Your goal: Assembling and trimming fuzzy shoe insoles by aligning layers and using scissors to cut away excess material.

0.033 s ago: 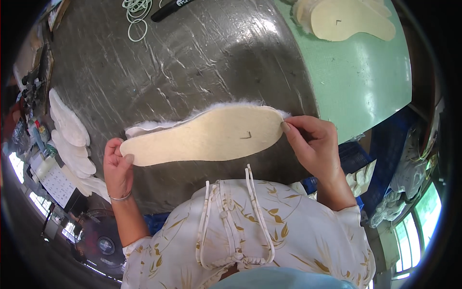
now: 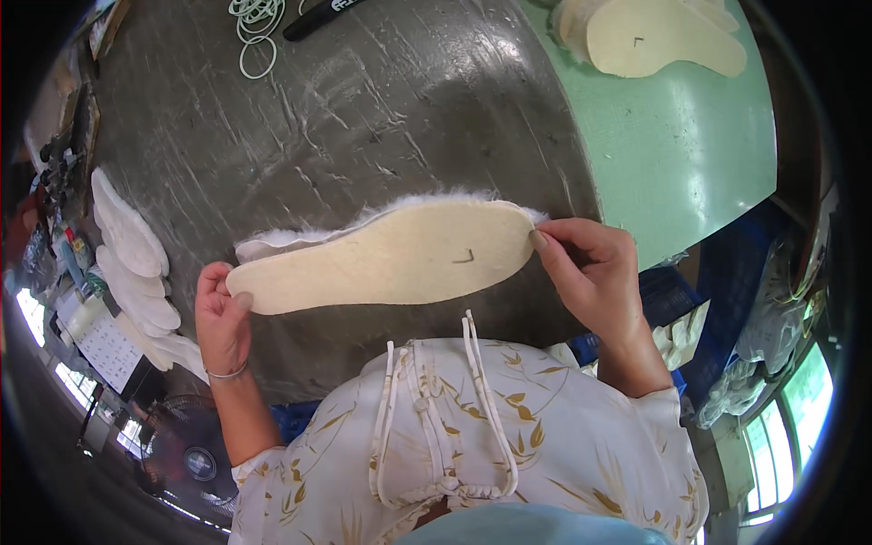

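Head view: cream fleece-edged insole [image 2: 391, 259] held level above grey bench [image 2: 363, 109], left hand [image 2: 222, 318] pinching its heel end, right hand [image 2: 590, 272] pinching its toe end, forearms raised from below.

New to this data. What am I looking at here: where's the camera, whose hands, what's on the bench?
There is no robot; these are a person's bare hands. The single picture comes from a wide fisheye camera on the person's head, looking down, so straight edges bend near the rim. The left hand pinches one end of a cream shoe insole with a white fleecy edge; the right hand pinches the other end, holding it over a worn grey worktable. To the left lies a row of white insoles. At the far edge are white rubber bands, a black marker, and more cream insoles on a green surface.
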{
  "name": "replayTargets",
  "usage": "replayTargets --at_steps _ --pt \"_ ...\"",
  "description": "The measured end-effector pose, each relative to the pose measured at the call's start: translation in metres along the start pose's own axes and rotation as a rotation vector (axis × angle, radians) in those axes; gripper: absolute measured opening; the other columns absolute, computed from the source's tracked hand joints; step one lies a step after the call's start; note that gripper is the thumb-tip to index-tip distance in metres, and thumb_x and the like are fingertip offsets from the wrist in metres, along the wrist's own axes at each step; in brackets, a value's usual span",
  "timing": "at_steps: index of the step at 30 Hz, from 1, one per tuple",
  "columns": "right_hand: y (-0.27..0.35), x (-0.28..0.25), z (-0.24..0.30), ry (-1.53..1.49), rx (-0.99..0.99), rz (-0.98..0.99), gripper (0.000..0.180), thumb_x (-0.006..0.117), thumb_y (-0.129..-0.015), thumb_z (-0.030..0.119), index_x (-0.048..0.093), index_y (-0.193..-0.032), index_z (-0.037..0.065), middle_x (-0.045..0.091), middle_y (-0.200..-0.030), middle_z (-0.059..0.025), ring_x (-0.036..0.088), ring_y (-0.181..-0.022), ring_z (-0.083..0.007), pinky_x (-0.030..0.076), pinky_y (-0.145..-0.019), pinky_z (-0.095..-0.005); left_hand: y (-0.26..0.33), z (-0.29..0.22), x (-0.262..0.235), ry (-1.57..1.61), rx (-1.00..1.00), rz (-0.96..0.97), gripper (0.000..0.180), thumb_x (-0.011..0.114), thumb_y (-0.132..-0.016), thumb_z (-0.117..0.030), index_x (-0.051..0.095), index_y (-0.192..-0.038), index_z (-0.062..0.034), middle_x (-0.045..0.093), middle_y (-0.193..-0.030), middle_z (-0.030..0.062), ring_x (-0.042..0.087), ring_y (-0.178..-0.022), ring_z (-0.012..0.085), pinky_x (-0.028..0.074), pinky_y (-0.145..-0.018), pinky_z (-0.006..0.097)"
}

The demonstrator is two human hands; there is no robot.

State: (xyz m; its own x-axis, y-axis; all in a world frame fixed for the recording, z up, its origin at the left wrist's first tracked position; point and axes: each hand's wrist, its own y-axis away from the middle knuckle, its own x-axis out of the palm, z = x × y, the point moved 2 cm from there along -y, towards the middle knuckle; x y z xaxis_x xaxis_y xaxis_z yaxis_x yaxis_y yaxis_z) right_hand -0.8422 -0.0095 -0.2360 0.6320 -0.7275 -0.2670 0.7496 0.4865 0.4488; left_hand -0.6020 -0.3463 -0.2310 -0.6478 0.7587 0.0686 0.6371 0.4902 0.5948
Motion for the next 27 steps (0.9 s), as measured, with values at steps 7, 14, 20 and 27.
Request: replayTargets --at_steps 7,14,20,27 --pt "-0.001 0.002 0.002 0.015 -0.011 -0.011 0.01 0.065 -0.083 0.004 0.067 -0.087 -0.006 0.066 -0.068 -0.0077 0.056 -0.059 -0.0057 0.045 -0.051 -0.021 -0.005 0.007 0.0 -0.009 0.005 0.04 0.039 0.07 -0.079 -0.002 0.045 -0.109 -0.0057 0.054 -0.097 0.0004 0.055 -0.094 0.0105 0.041 -0.087 0.026" --pt "-0.004 0.001 0.004 0.021 0.059 0.009 0.009 0.064 -0.084 0.003 0.067 -0.087 -0.006 0.065 -0.066 -0.005 0.055 -0.059 -0.004 0.044 -0.051 -0.0198 -0.008 0.006 0.002 -0.046 0.01 0.031 0.039 0.066 -0.08 0.001 0.046 -0.113 -0.0045 0.057 -0.101 0.002 0.055 -0.095 0.0104 0.041 -0.087 0.025" --pt "-0.003 0.006 0.008 0.006 0.14 -0.01 0.009 0.064 -0.086 0.003 0.067 -0.088 -0.005 0.06 -0.063 0.0014 0.05 -0.056 -0.001 0.038 -0.05 -0.017 0.009 -0.004 0.009 -0.186 0.093 -0.103 0.04 0.066 -0.08 0.003 0.05 -0.116 -0.0019 0.063 -0.099 0.0048 0.058 -0.093 0.0111 0.045 -0.085 0.025" --pt "-0.003 0.003 0.008 0.067 0.156 -0.016 0.009 0.062 -0.088 0.004 0.066 -0.09 -0.004 0.056 -0.059 0.0012 0.048 -0.049 -0.0021 0.035 -0.043 -0.017 0.003 0.001 0.014 -0.096 0.071 -0.117 0.04 0.067 -0.08 0.003 0.05 -0.117 -0.001 0.066 -0.094 0.0063 0.061 -0.087 0.0111 0.047 -0.081 0.024"
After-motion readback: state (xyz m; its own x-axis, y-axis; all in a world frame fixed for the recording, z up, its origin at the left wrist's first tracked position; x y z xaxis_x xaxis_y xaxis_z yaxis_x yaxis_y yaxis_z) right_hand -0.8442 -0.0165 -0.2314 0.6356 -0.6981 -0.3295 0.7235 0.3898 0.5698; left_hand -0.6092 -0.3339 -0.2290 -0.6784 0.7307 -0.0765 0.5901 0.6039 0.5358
